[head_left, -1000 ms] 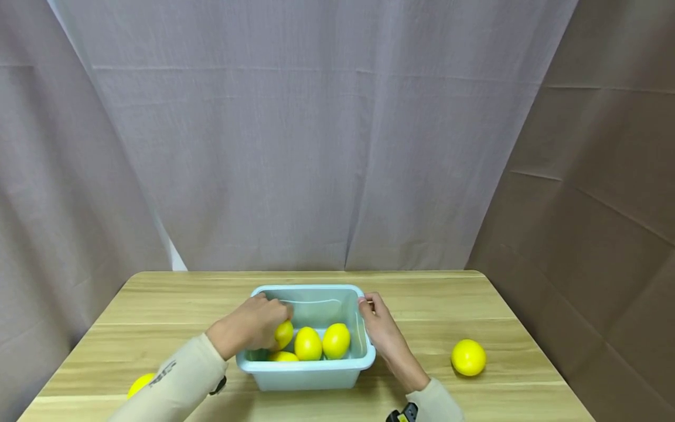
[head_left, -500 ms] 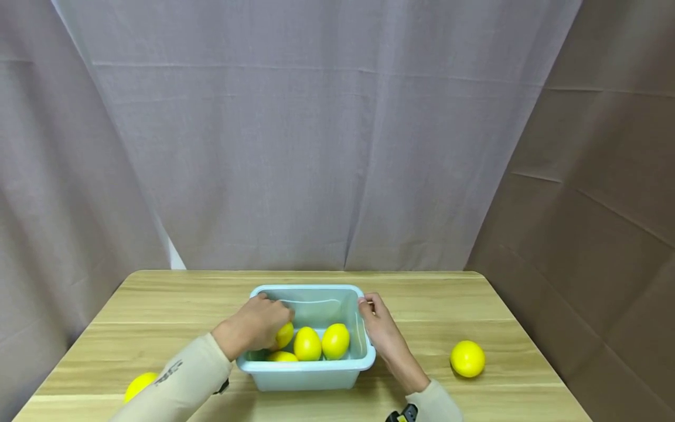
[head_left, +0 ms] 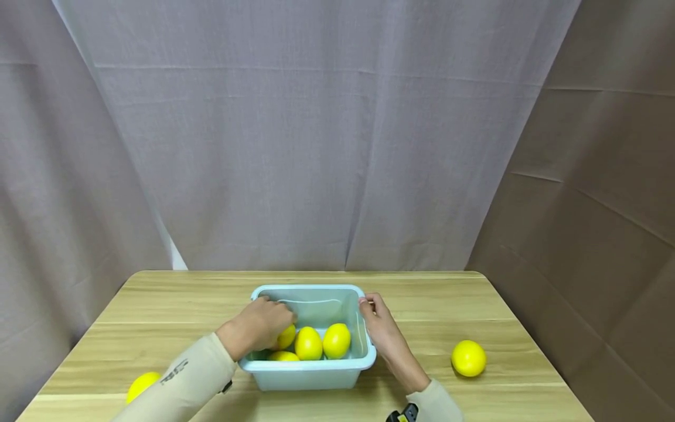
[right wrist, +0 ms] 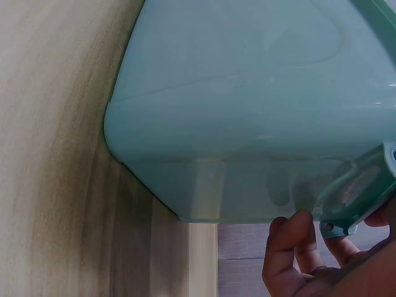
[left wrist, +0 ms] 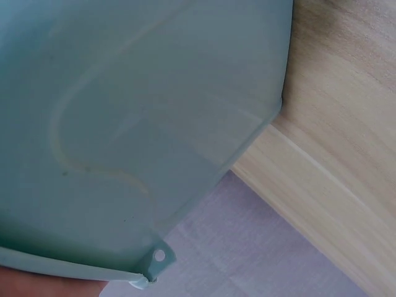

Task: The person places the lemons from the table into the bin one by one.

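Left hand (head_left: 258, 325) has shifted slightly toward three o'clock, its fingers curled round one of four lemons (head_left: 287, 337) inside one bin (head_left: 306, 366), which the right hand (head_left: 381, 328) pinches at two o'clock, while two more lemons (head_left: 468, 358) lie outside, toward eight and three.

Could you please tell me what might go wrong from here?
The lemon in hand might slip from the left hand, as it looks smooth. The left sleeve overlaps the leftmost lemon in the head view, so drawing the sleeve back could perhaps nudge that lemon. The right hand grips the bin at its right side; a tug might shift it.
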